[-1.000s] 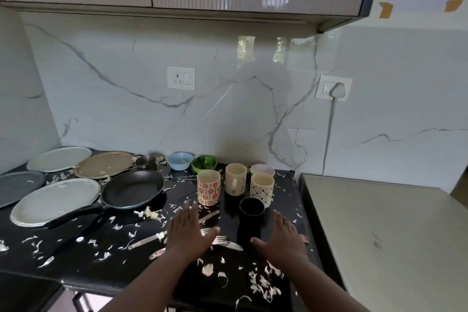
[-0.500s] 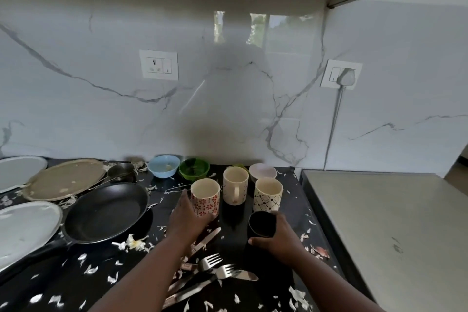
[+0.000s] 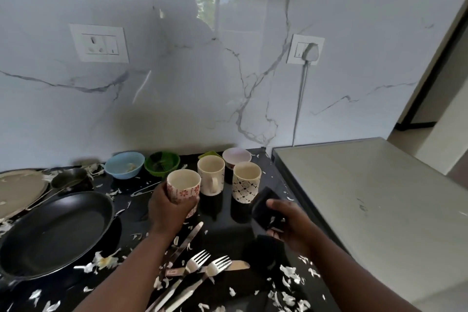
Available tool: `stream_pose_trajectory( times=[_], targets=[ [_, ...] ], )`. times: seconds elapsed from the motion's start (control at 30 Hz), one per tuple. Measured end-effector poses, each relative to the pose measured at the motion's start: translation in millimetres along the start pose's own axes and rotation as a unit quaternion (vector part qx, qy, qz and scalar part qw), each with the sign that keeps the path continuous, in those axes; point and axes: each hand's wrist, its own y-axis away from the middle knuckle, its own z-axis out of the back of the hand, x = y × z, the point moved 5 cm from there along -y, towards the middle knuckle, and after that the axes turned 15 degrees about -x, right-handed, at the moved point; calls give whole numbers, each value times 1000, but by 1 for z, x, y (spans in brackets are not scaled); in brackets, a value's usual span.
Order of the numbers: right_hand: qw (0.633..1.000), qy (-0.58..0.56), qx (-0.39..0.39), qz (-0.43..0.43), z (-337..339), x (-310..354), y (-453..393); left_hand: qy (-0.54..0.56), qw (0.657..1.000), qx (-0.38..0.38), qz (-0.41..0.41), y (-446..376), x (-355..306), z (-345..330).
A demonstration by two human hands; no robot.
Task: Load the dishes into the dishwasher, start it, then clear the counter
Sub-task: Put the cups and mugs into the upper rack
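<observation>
Your left hand (image 3: 167,210) grasps the red-patterned mug (image 3: 183,187); at its 3 o'clock, your right hand (image 3: 286,223) grasps the tilted black cup (image 3: 263,206), lifted off the counter (image 3: 222,213).

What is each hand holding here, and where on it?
Left hand grips the red-patterned mug round its side wall; right hand holds the black cup tilted, round its body.

Red-flowered mug (image 3: 184,187), black-diamond mug (image 3: 246,182), black cup (image 3: 265,207), blue bowl (image 3: 124,164), green bowl (image 3: 162,163)
</observation>
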Motion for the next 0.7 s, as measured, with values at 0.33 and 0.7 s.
stream_pose_trajectory(
  times=[0.33, 0.7],
  targets=[
    [943, -330, 37, -16, 108, 45, 53, 290, 951, 103, -30, 90, -112, -73],
    [920, -388, -31, 37, 327, 2, 156, 241, 771, 535, 247, 373, -234, -152]
  ],
)
